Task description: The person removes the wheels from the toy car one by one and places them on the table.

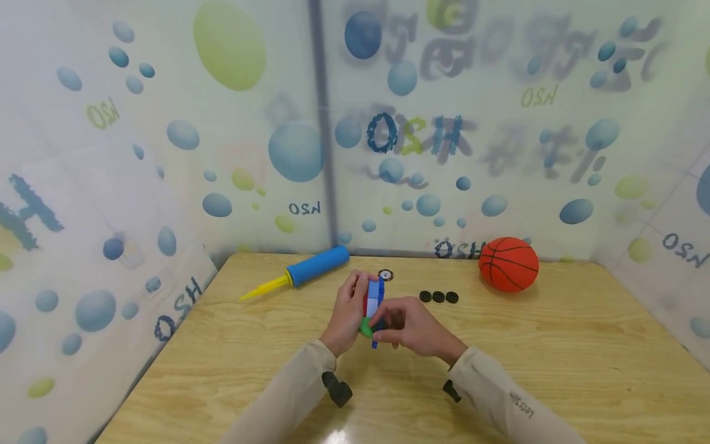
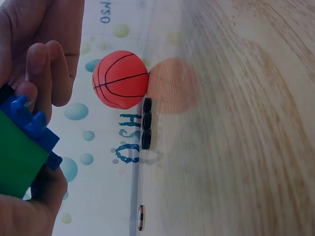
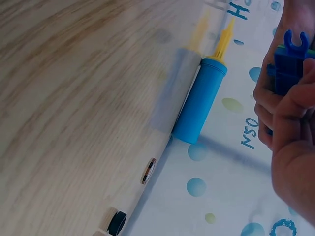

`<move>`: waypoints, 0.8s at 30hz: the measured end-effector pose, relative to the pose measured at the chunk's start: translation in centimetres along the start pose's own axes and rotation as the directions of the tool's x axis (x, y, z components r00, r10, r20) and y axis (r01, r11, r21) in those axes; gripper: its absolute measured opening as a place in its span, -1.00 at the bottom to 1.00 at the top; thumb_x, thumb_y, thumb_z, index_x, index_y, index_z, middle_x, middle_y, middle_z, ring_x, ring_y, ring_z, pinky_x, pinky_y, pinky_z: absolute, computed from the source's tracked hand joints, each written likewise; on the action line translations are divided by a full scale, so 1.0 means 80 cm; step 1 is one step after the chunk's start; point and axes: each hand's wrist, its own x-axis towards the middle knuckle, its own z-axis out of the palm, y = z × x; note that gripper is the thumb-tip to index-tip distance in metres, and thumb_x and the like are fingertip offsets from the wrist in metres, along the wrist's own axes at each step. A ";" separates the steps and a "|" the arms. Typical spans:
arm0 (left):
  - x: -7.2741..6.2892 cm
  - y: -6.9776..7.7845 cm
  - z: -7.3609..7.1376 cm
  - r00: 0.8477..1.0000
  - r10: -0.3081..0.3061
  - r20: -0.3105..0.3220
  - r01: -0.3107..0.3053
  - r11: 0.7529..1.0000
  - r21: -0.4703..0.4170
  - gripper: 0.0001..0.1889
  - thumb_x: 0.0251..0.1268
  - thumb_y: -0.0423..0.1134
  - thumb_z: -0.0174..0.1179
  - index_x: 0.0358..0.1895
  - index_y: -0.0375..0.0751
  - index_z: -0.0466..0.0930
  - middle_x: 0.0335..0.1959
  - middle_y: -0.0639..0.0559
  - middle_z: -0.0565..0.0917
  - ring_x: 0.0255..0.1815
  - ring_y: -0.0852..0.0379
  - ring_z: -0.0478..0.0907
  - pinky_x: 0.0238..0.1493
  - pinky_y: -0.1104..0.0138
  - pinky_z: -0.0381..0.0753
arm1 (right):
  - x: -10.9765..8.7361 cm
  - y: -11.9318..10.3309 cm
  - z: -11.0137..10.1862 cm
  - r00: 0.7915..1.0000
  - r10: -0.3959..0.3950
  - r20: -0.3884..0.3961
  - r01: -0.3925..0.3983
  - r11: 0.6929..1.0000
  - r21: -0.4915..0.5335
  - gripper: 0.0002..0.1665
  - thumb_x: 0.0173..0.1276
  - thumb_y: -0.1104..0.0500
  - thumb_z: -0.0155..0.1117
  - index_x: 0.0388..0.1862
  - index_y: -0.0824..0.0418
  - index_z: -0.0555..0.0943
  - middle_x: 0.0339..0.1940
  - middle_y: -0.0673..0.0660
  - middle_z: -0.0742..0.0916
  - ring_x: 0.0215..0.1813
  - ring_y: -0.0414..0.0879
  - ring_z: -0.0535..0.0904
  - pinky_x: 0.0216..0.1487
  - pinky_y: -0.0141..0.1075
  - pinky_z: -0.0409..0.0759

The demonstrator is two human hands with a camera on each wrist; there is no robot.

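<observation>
My left hand (image 1: 346, 314) grips a small plastic toy (image 1: 373, 299) with blue, red, white and green parts, held above the table. Its rounded green part (image 1: 366, 327) faces me. The right hand (image 1: 413, 327) reaches in from the other side, thumb and index finger pinching the toy's blue edge. In the left wrist view a flat green face (image 2: 22, 155) and blue clip-shaped bits (image 2: 30, 118) show between the hands. The right wrist view shows a blue U-shaped clip (image 3: 295, 42) standing up from the toy, close to the right fingertips. Fingers hide much of the toy.
A blue pump (image 1: 318, 266) with a yellow nozzle lies at the back left. Behind the hands is a round black-and-white disc (image 1: 385, 275). Three black discs (image 1: 439, 297) sit in a row to the right. A red basketball (image 1: 508, 264) stands at the back right.
</observation>
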 end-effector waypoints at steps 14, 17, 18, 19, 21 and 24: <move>0.000 -0.005 0.004 0.999 0.026 -0.043 -0.023 0.998 0.066 -0.59 0.65 0.05 -0.17 0.09 -0.22 0.46 -0.20 -0.02 0.47 -0.21 0.10 0.42 -0.24 0.33 0.48 | -0.002 0.004 0.007 0.997 -0.061 -0.036 0.060 0.998 -0.036 -0.89 0.27 0.28 0.44 -0.25 0.23 0.67 -0.54 0.14 0.61 -0.59 -0.27 0.48 -0.53 -0.36 0.59; 0.000 -0.004 0.005 0.998 0.041 -0.049 -0.037 0.996 0.079 -0.62 0.66 0.01 -0.17 0.09 -0.23 0.46 -0.22 -0.03 0.47 -0.23 0.10 0.41 -0.27 0.35 0.46 | -0.002 0.003 0.007 0.997 -0.067 -0.038 0.065 0.997 -0.044 -0.89 0.27 0.28 0.43 -0.25 0.23 0.67 -0.54 0.15 0.61 -0.59 -0.27 0.48 -0.54 -0.36 0.58; 0.000 -0.003 0.005 0.998 0.047 -0.049 -0.043 0.996 0.083 -0.63 0.66 -0.01 -0.18 0.08 -0.23 0.47 -0.22 -0.03 0.47 -0.24 0.10 0.41 -0.28 0.35 0.45 | -0.003 0.003 0.007 0.997 -0.068 -0.040 0.066 0.997 -0.042 -0.90 0.27 0.28 0.43 -0.25 0.23 0.67 -0.54 0.15 0.61 -0.59 -0.27 0.49 -0.55 -0.36 0.58; -0.001 -0.002 0.006 0.997 0.055 -0.048 -0.050 0.995 0.090 -0.63 0.66 -0.01 -0.17 0.08 -0.23 0.47 -0.22 -0.04 0.47 -0.24 0.10 0.41 -0.29 0.35 0.45 | -0.003 0.002 0.007 0.997 -0.070 -0.041 0.068 0.997 -0.041 -0.90 0.27 0.29 0.43 -0.26 0.23 0.67 -0.54 0.16 0.61 -0.59 -0.27 0.50 -0.55 -0.36 0.59; -0.001 -0.001 0.006 0.997 0.067 -0.046 -0.062 0.993 0.102 -0.63 0.66 -0.02 -0.18 0.07 -0.23 0.47 -0.20 -0.08 0.49 -0.23 0.07 0.43 -0.27 0.33 0.46 | -0.004 0.001 0.007 0.996 -0.075 -0.041 0.074 0.997 -0.035 -0.90 0.27 0.30 0.43 -0.27 0.24 0.66 -0.54 0.16 0.62 -0.60 -0.25 0.52 -0.57 -0.36 0.59; -0.002 0.001 0.005 0.997 0.057 -0.060 -0.049 0.991 0.125 -0.62 0.66 0.00 -0.17 0.08 -0.22 0.47 -0.17 -0.12 0.51 -0.23 0.07 0.44 -0.27 0.34 0.48 | -0.004 0.001 0.007 0.991 -0.127 -0.053 0.119 0.985 -0.124 -0.90 0.25 0.32 0.44 -0.35 0.22 0.65 -0.57 0.11 0.63 -0.60 -0.28 0.48 -0.56 -0.42 0.54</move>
